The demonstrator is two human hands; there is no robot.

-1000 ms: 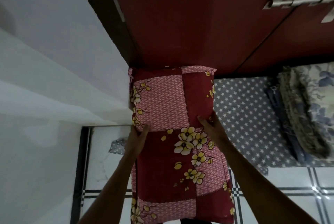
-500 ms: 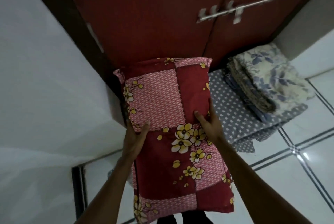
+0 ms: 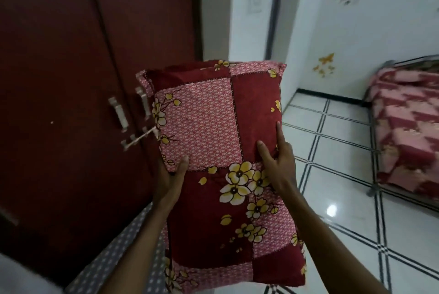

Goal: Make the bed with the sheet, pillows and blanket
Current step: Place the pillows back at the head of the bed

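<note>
Cotton pillow: plump, rectangular, red patchwork, yellow flowers
Left hand: grips its left edge
Right hand: clasps its right edge

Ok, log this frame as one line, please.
stage: carrying pillow | left hand: grips left edge | right hand: grips right side | bed: far right, sheet on | pillow: off the bed

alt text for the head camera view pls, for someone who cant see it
A person holds a red patchwork pillow with yellow flowers upright in front of them, the left hand gripping one edge and the right hand the other. A dark red wardrobe stands to the left; a bed with a red patterned sheet sits at right across a white tiled floor.
</note>
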